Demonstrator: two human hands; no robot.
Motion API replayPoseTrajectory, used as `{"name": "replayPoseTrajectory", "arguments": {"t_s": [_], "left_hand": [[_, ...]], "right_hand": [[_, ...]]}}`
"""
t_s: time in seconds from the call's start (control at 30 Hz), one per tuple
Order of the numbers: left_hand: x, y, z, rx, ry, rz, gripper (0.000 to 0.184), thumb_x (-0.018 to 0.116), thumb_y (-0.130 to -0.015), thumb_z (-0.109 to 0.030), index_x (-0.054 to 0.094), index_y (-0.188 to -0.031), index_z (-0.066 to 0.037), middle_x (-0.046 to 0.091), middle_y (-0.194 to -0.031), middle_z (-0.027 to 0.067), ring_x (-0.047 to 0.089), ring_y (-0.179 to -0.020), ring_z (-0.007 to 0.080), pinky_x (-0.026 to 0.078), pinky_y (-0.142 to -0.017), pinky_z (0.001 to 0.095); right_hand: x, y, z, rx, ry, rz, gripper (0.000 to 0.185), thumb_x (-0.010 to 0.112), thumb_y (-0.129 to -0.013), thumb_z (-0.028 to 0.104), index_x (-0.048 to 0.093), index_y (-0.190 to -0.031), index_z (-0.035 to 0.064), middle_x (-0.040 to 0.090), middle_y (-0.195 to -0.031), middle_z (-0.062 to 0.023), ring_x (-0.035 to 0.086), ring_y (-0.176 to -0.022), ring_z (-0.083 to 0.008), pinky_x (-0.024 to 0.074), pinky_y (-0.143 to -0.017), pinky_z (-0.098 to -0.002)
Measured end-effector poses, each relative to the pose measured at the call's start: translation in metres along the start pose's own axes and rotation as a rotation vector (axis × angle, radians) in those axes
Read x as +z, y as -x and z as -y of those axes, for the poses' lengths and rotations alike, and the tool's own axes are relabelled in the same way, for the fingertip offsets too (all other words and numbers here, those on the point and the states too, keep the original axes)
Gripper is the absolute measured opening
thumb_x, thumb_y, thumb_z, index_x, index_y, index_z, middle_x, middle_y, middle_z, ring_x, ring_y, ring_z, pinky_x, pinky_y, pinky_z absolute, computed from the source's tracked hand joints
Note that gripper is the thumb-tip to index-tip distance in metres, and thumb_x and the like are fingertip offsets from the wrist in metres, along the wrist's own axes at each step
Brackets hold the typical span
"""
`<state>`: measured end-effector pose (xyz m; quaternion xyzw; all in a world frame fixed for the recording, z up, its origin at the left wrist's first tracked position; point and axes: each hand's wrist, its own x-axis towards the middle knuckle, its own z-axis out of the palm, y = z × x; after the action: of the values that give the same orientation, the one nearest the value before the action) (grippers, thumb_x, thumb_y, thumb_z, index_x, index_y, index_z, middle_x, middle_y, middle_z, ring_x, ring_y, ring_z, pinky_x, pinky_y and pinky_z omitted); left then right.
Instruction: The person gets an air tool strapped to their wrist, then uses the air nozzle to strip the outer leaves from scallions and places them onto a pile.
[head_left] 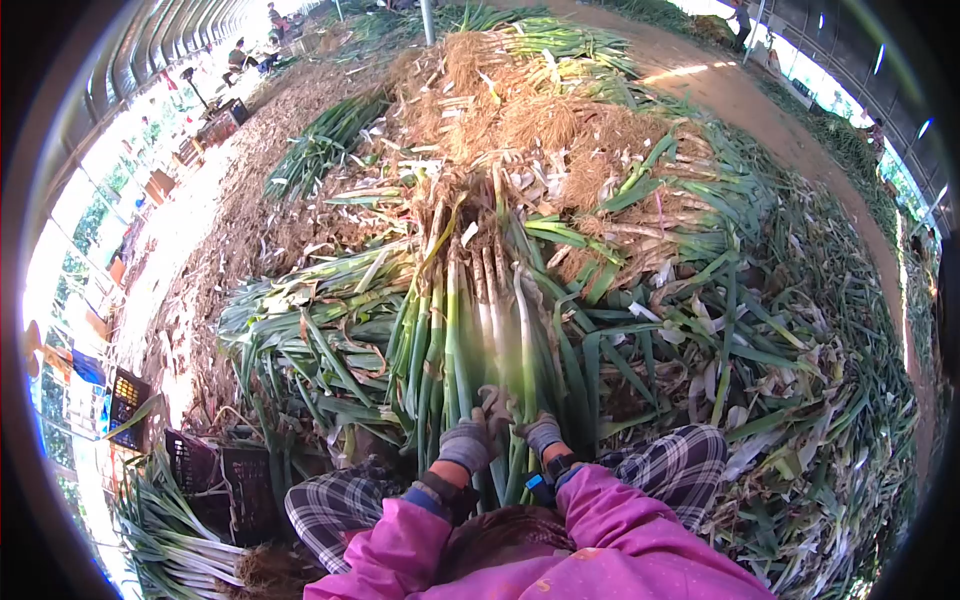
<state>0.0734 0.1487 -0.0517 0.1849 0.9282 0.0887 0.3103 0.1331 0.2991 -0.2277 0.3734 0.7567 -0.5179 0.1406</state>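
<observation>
A thick bundle of long green onions (pixel 452 335) lies in front of me, white stalks and roots pointing away, green leaves toward my lap. My left hand (pixel 468 440), in a grey glove with brownish fingers, is closed on a green onion stalk at the near part of the bundle. Close beside it, my right hand (pixel 541 432), gloved alike, has its fingers curled around a green onion stalk (pixel 527 370). The fingertips of both hands are slightly blurred and partly hidden among the leaves.
Rooted green onions (pixel 530 130) are heaped beyond the bundle. Stripped leaves (pixel 800 400) cover the ground at right. Black plastic crates (pixel 250 490) stand at lower left, near cleaned green onions (pixel 185 545). A metal post (pixel 428 22) rises at the back; distant people work there.
</observation>
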Motion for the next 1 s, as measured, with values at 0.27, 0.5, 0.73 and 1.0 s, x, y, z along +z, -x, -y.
{"name": "replayPoseTrajectory", "arguments": {"t_s": [0.27, 0.5, 0.73, 1.0], "left_hand": [[-0.048, -0.064, -0.013, 0.108, -0.061, -0.155, 0.052, 0.034, -0.088, -0.051, 0.048, -0.104, -0.003, 0.062, -0.093, 0.0214, 0.06, -0.089, 0.0362, 0.046, -0.077, 0.0454], [-0.072, -0.137, -0.019, 0.211, -0.13, -0.075, 0.038, 0.056, -0.076, -0.02, 0.054, -0.112, -0.032, 0.041, -0.132, 0.0074, 0.055, -0.104, 0.0316, 0.046, -0.087, 0.0423], [-0.087, -0.205, -0.021, 0.255, -0.205, -0.094, 0.051, 0.06, -0.07, -0.025, 0.05, -0.119, -0.036, 0.02, -0.145, -0.0017, 0.051, -0.111, 0.0285, 0.046, -0.088, 0.0423], [-0.094, -0.215, -0.011, 0.373, -0.301, 0.039, 0.055, 0.061, -0.072, -0.022, 0.046, -0.122, -0.039, 0.006, -0.149, -0.0015, 0.035, -0.128, 0.0237, 0.037, -0.1, 0.0425]], "right_hand": [[-0.019, 0.034, 0.026, -0.007, 0.093, -0.006, 0.07, 0.075, -0.056, 0.032, 0.053, -0.114, 0.0002, 0.059, -0.106, -0.0212, 0.058, -0.097, -0.0328, 0.0458, -0.085, -0.0366], [-0.011, 0.028, 0.014, 0.052, 0.169, -0.051, 0.058, 0.075, -0.059, 0.025, 0.056, -0.107, -0.0032, 0.062, -0.099, -0.0197, 0.061, -0.09, -0.0295, 0.0472, -0.081, -0.0347], [-0.018, 0.045, 0.011, -0.028, 0.125, -0.03, 0.062, 0.073, -0.059, 0.031, 0.054, -0.108, -0.0025, 0.06, -0.099, -0.022, 0.059, -0.091, -0.0313, 0.0468, -0.081, -0.0362], [-0.04, 0.075, 0.035, -0.07, -0.037, -0.014, 0.045, 0.075, -0.06, 0.025, 0.061, -0.096, 0.0009, 0.064, -0.084, -0.0167, 0.062, -0.076, -0.0262, 0.0491, -0.071, -0.0353]]}}
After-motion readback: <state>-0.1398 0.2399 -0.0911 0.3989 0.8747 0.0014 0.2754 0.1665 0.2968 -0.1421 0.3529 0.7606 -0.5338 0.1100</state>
